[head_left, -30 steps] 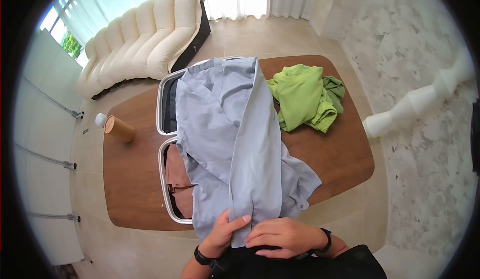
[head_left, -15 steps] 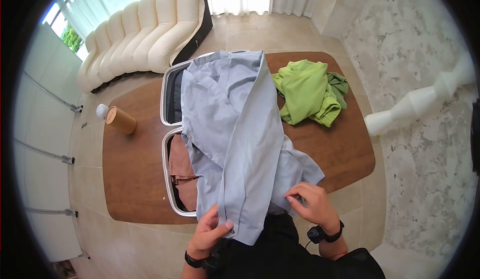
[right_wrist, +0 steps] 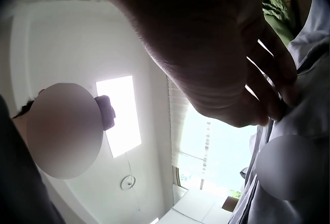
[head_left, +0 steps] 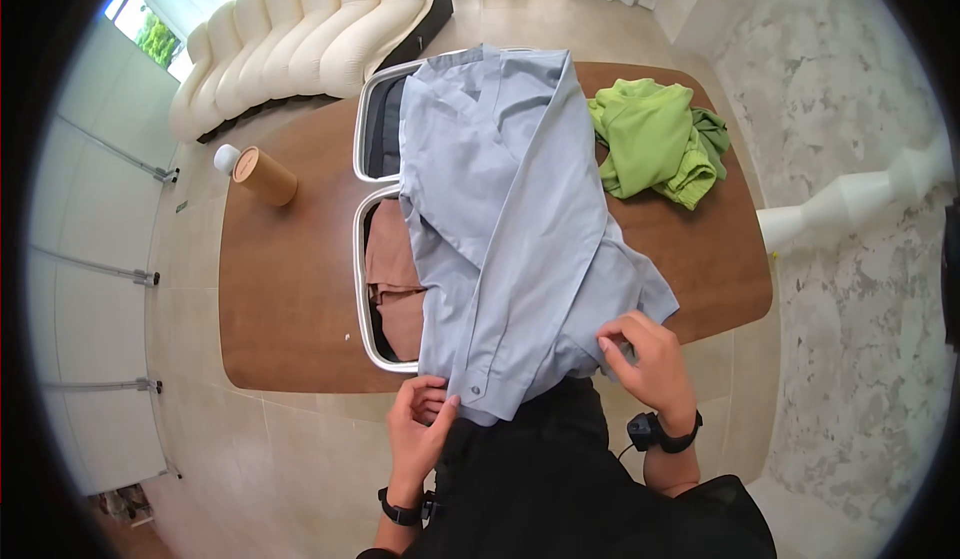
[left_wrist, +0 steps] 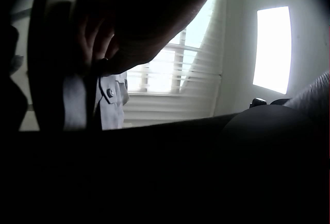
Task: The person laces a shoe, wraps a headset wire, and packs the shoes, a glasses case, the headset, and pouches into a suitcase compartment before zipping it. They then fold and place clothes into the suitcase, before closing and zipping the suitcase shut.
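A light blue-grey button shirt [head_left: 510,209] lies spread over an open suitcase [head_left: 360,289], its near end hanging past the table's front edge. One sleeve runs lengthwise down the front, its buttoned cuff [head_left: 476,384] towards the body. At the near left corner my left hand [head_left: 418,429] pinches the cloth beside that cuff; the button [left_wrist: 110,92] also shows in the left wrist view. On the near right side my right hand [head_left: 652,364] pinches the shirt's edge between thumb and fingers. In the right wrist view its fingertips [right_wrist: 276,108] meet the grey cloth.
Brown folded clothes [head_left: 395,279] and dark ones [head_left: 383,129] fill the suitcase halves. A green pile of clothes [head_left: 655,144] lies on the wooden table [head_left: 290,299] at right. A brown cylinder [head_left: 265,177] and a white object [head_left: 227,159] stand at left.
My right hand has left the cuff and moved right to the shirt's side edge. The left hand still holds the near corner, the cuff now lying flatter. The head view has tilted downward.
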Tool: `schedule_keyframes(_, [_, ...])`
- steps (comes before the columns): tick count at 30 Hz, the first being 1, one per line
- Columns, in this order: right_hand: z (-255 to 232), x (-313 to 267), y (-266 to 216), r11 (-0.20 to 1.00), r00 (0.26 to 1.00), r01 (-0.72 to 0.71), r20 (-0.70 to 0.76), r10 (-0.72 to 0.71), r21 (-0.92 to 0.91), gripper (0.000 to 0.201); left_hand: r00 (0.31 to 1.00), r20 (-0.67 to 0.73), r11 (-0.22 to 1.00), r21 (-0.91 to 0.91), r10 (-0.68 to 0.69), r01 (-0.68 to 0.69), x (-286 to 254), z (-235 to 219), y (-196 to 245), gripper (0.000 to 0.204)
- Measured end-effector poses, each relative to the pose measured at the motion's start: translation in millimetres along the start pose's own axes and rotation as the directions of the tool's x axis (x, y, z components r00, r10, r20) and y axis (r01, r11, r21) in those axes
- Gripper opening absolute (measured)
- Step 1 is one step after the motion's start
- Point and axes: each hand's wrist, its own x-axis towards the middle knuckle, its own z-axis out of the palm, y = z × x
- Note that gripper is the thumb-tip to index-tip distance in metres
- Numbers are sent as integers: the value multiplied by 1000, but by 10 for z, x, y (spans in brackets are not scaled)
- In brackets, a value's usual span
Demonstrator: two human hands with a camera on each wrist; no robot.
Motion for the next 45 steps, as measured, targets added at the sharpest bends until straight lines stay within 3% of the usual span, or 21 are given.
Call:
schedule_keyframes(2, [33, -16, -13, 1000, 1000, -12, -28, 12, 6, 7, 998, -52, 999, 23, 34, -33, -46, -10, 8, 24])
schedule_keyframes(4, [19, -34, -24, 999, 1000, -29, -6, 29, 16, 7, 995, -77, 985, 161, 68, -55, -63, -67, -4, 17])
schedule_keyframes(6, [-51, -7, 0, 999, 1000, -28, 5, 28, 21, 8, 990, -97, 988, 126, 101, -88, -43, -112, -4, 13])
schedule_keyframes(12, [-562, 405, 115, 992, 967, -102, 242, 80, 79, 13, 950, -122, 956, 85, 289, -280, 438, -273, 446, 9])
schedule_keyframes(14, [-681, 766, 310, 890, 908, -210, 417, 25, 404, 23, 899, -18, 887, 168, 438, -430, 836, -323, 653, 11])
schedule_keyframes(16, [-726, 1233, 364, 782, 921, -284, 386, 61, 554, 35, 882, 107, 854, 221, 459, -471, 1354, -315, 954, 22])
schedule_keyframes(17, [-752, 1500, 456, 797, 927, -292, 362, 100, 529, 37, 879, 128, 863, 170, 460, -476, 1678, -292, 1006, 28])
schedule_keyframes(21, [-604, 2515, 879, 858, 971, -235, 147, 188, 456, 40, 904, 191, 909, 92, 383, -405, 3036, -179, 1214, 50])
schedule_keyframes(22, [-512, 2757, 1022, 888, 982, -186, 47, 184, 420, 40, 938, 148, 920, 196, 315, -340, 3303, -131, 1290, 53])
schedule_keyframes(23, [-435, 2978, 1167, 888, 982, -183, 41, 183, 421, 40, 964, 97, 918, 294, 249, -267, 3501, -84, 1350, 58])
schedule_keyframes(25, [-308, 3373, 1417, 954, 978, -151, -103, 182, 258, 44, 974, 109, 917, 330, 197, -223, 3774, -6, 1434, 66])
schedule_keyframes(26, [-249, 3522, 1492, 955, 978, -146, -106, 178, 259, 44, 984, 115, 914, 367, 138, -171, 3871, 22, 1479, 74])
schedule_keyframes(28, [-123, 3738, 1593, 913, 975, -165, -80, 209, 373, 45, 989, 68, 919, 367, 130, -146, 4007, 60, 1429, 77])
schedule_keyframes(30, [-14, 3852, 1649, 894, 974, -153, -88, 208, 420, 47, 965, -24, 864, 451, 262, -223, 4147, 55, 1310, 78])
schedule_keyframes(32, [-4, 3884, 1488, 951, 932, -204, -252, 261, 231, 48, 970, -3, 882, 417, 242, -219, 4174, 54, 1287, 78])
schedule_keyframes(33, [-29, 3859, 1376, 950, 933, -206, -247, 263, 234, 48, 973, 20, 901, 374, 231, -222, 4178, 59, 1286, 78])
schedule_keyframes(35, [-108, 3736, 1089, 963, 929, -261, -286, 234, -61, 42, 980, 8, 918, 347, 201, -191, 4072, 75, 1408, 77])
schedule_keyframes(36, [-76, 3751, 1146, 963, 929, -263, -285, 236, -60, 42, 985, 1, 933, 320, 175, -166, 4037, 99, 1446, 77])
schedule_keyframes(38, [-37, 3788, 1204, 990, 959, -140, -248, 141, 23, 31, 984, 2, 927, 337, 178, -168, 4102, 85, 1407, 76])
schedule_keyframes(42, [-58, 3697, 993, 983, 957, -64, -268, 108, 170, 26, 986, 15, 924, 348, 163, -158, 4107, 85, 1422, 73])
schedule_keyframes(45, [-38, 3623, 899, 987, 993, 85, -91, -73, 139, 26, 991, 8, 934, 336, 130, -125, 4071, 115, 1487, 71])
